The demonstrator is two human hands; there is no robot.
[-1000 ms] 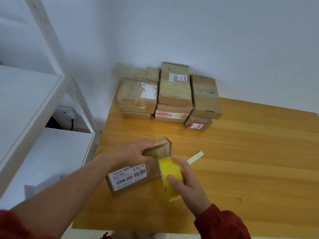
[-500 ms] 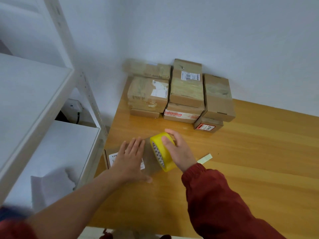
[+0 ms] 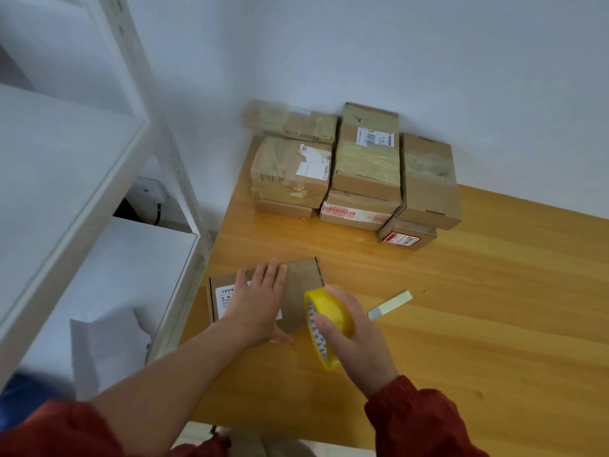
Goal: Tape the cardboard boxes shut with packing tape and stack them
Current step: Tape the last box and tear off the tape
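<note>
Pale wooden table [image 3: 478,324] fills the right and lower part of the view, pushed into a corner against a plain white wall [image 3: 428,61], with a white metal shelving unit [image 3: 66,179] standing along its left edge. Near the table's front left edge lies a flat cardboard box [image 3: 303,291], lid side up, with a white printed label [image 3: 225,293] partly showing at its left end. The left hand [image 3: 260,305] lies flat on top of this box, fingers straight and close together, thumb spread toward the near edge, pressing down and covering most of the label. Just beside the box's right end, the right hand [image 3: 356,338] grasps a roll of packing tape [image 3: 324,306], yellow and stood on edge, fingers curled over its outer rim and thumb at the side with the printed core; the roll sits touching or almost touching the box's right corner, and I cannot tell which. A short pale strip [image 3: 390,305] lies on the wood to the right of the roll, apart from it. Against the wall at the back, the stacked boxes [image 3: 362,166] sit in several piles, many wrapped in glossy tape, with a small red-labelled box [image 3: 407,237] at the bottom right. Both arms wear red sleeves [image 3: 418,420], the left one pushed up. A crumpled white sheet [image 3: 105,351] rests on the lower shelf.
</note>
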